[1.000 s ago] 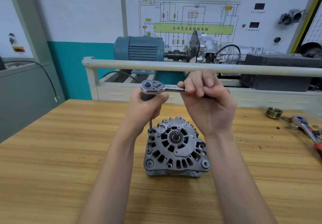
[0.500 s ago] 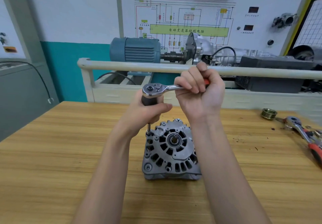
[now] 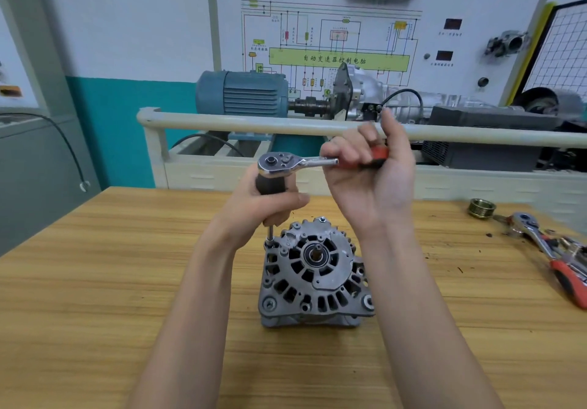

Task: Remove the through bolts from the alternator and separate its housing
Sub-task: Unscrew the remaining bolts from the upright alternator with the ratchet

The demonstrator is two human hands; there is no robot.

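A grey alternator stands on the wooden table, its vented face up. A ratchet wrench with a chrome head and red-black handle is held level above it. A dark extension runs down from the head to a socket sitting on a bolt at the housing's upper left edge. My left hand is wrapped around the extension just under the ratchet head. My right hand holds the red handle loosely, fingers partly lifted. Another bolt head shows at the housing's far rim.
A second ratchet with a red handle and a brass grooved pulley lie at the table's right. A cream rail crosses behind the table, with a blue motor and a training panel beyond.
My right hand has loosened on the ratchet handle: it was a tight fist, now the fingers are lifted and the palm faces me. The ratchet head stays above the same bolt.
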